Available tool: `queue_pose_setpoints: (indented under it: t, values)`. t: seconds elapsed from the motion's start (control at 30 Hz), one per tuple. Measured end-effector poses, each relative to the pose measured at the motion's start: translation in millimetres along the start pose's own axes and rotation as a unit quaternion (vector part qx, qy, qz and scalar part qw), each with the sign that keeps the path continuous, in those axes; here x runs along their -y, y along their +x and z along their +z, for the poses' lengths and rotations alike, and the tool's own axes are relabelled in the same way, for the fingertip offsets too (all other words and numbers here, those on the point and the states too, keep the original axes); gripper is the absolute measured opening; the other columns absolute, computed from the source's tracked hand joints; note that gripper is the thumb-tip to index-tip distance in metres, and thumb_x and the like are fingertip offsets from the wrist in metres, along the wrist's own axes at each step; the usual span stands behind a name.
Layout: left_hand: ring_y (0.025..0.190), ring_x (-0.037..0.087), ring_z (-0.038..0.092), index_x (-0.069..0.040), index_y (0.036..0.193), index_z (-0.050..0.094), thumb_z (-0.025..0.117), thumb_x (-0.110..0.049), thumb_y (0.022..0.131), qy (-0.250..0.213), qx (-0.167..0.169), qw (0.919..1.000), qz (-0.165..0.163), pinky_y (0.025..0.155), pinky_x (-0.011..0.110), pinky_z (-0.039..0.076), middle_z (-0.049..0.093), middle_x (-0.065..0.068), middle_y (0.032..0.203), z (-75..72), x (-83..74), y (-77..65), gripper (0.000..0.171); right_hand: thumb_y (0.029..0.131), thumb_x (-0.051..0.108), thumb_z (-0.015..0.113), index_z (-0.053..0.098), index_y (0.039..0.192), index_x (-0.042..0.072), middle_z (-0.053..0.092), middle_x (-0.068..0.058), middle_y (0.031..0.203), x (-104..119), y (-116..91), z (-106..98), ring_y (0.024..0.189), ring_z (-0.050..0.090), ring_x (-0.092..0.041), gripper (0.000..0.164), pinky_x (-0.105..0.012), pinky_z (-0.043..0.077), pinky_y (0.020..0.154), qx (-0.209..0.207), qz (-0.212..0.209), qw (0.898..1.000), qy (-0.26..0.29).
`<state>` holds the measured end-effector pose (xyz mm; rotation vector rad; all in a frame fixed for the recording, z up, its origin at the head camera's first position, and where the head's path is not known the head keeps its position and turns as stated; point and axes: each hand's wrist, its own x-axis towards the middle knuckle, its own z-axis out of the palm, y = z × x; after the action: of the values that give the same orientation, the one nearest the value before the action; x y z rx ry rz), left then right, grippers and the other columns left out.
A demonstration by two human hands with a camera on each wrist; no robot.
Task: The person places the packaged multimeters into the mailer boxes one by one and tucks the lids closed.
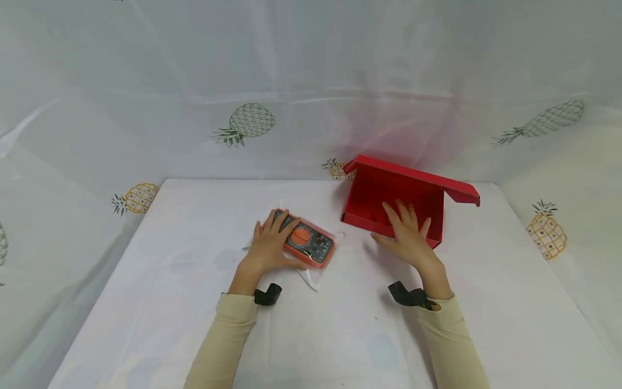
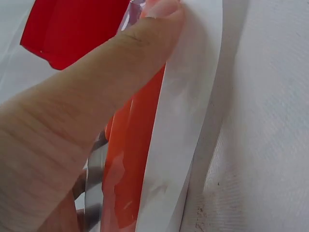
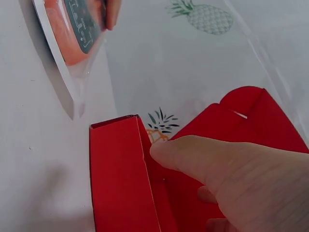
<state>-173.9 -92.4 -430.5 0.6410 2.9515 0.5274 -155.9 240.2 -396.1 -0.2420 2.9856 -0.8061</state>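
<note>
My left hand (image 1: 268, 246) grips an orange and dark grey multimeter (image 1: 318, 246) in a clear plastic bag (image 1: 312, 278), fingers across its face and thumb along its near edge. In the left wrist view, a flat white layer (image 2: 181, 121) lies under the orange side of the meter. At the right, an open red cardboard box (image 1: 364, 221) stands with its lid (image 1: 413, 174) raised at the back. Over its front wall hovers my right hand (image 1: 412, 240), fingers spread toward the inside and holding nothing. In the right wrist view, the thumb overlaps the box's inner side.
A white cloth covers the table (image 1: 194, 324) and rises behind it as a backdrop (image 1: 311, 65) printed with pineapples. The box stands near the table's back edge, to the right of the bagged meter. Black camera mounts (image 1: 267, 295) sit at both wrists.
</note>
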Motion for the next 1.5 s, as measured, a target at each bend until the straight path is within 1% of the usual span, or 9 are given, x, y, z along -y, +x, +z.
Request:
queue_pose_setpoints:
  t: [0.3,0.5,0.8,0.93,1.07,1.13,1.23,1.43,1.5]
  values:
    - [0.148,0.042,0.002,-0.016,0.154,0.031,0.083,-0.057,0.068,0.007,0.008,0.9999,0.004,0.112,0.07,0.009,0.014,0.015,0.162,-0.5,-0.9,0.6,0.109,0.093,0.024,0.061,0.026,0.152,0.004,0.011,-0.028,0.157,-23,-1,-12,0.143,0.001,-0.051,0.071,-0.078,-0.012,0.102,-0.013,-0.006,1.0,0.02]
    - [0.148,0.041,0.002,-0.016,0.154,0.031,0.083,-0.057,0.068,0.003,0.008,0.9999,0.005,0.112,0.069,0.008,0.014,0.014,0.162,0.3,0.0,0.8,0.109,0.094,0.027,0.059,0.024,0.151,0.001,0.009,-0.031,0.156,-38,-4,-20,0.142,-0.002,-0.053,0.073,-0.08,-0.013,0.099,-0.015,0.025,0.999,0.024]
    - [0.148,0.041,0.001,-0.016,0.154,0.031,0.083,-0.057,0.067,-0.003,0.006,1.0,0.006,0.112,0.07,0.008,0.014,0.014,0.162,1.4,1.0,0.8,0.109,0.092,0.027,0.062,0.026,0.15,-0.001,0.008,-0.032,0.156,-48,-4,-21,0.142,-0.001,-0.052,0.074,-0.082,-0.007,0.099,-0.013,0.033,0.999,0.029]
    - [0.148,0.041,0.0,-0.017,0.154,0.03,0.083,-0.057,0.068,-0.002,0.006,0.9999,0.008,0.112,0.07,0.007,0.013,0.014,0.162,1.6,1.7,0.7,0.109,0.089,0.017,0.064,0.026,0.149,-0.004,0.002,-0.031,0.156,-56,-3,-21,0.142,0.001,-0.05,0.074,-0.08,0.009,0.103,-0.051,0.017,0.997,0.054]
    - [0.148,0.041,0.0,-0.017,0.154,0.029,0.082,-0.057,0.068,-0.002,0.007,0.9999,0.009,0.112,0.07,0.007,0.013,0.013,0.162,2.2,1.9,0.9,0.109,0.088,0.004,0.062,0.02,0.149,-0.007,0.0,-0.033,0.154,-69,-1,-20,0.142,0.002,-0.05,0.074,-0.075,0.028,0.099,-0.106,0.001,0.991,0.086]
    - [0.148,0.041,0.0,-0.017,0.154,0.029,0.082,-0.058,0.068,-0.001,0.007,0.9999,0.01,0.112,0.069,0.007,0.013,0.013,0.162,2.5,2.0,1.0,0.109,0.09,0.002,0.058,0.016,0.149,-0.009,0.004,-0.036,0.152,-75,-1,-19,0.141,0.005,-0.052,0.074,-0.076,0.03,0.097,-0.122,0.008,0.987,0.099]
    - [0.148,0.041,0.0,-0.017,0.154,0.029,0.082,-0.058,0.068,0.001,0.007,0.9999,0.01,0.112,0.069,0.007,0.013,0.013,0.162,2.7,2.4,0.8,0.109,0.092,0.001,0.051,0.013,0.149,-0.011,0.013,-0.039,0.15,-81,-1,-18,0.14,0.01,-0.055,0.069,-0.074,0.027,0.101,-0.139,0.032,0.982,0.122]
    - [0.149,0.04,-0.002,-0.018,0.155,0.028,0.082,-0.059,0.068,-0.001,0.011,0.9999,0.008,0.113,0.069,0.006,0.012,0.013,0.163,3.1,3.6,0.8,0.11,0.094,-0.001,0.042,0.025,0.143,-0.018,0.027,-0.042,0.144,-92,3,-11,0.138,0.02,-0.054,0.055,-0.067,0.02,0.111,-0.188,0.067,0.969,0.143]
    - [0.149,0.04,-0.002,-0.018,0.155,0.028,0.082,-0.058,0.068,-0.002,0.011,0.9999,0.009,0.112,0.069,0.006,0.012,0.013,0.163,2.8,3.6,0.8,0.11,0.094,-0.002,0.041,0.023,0.145,-0.016,0.027,-0.04,0.146,-95,4,-9,0.138,0.023,-0.054,0.056,-0.066,0.022,0.11,-0.198,0.079,0.964,0.161]
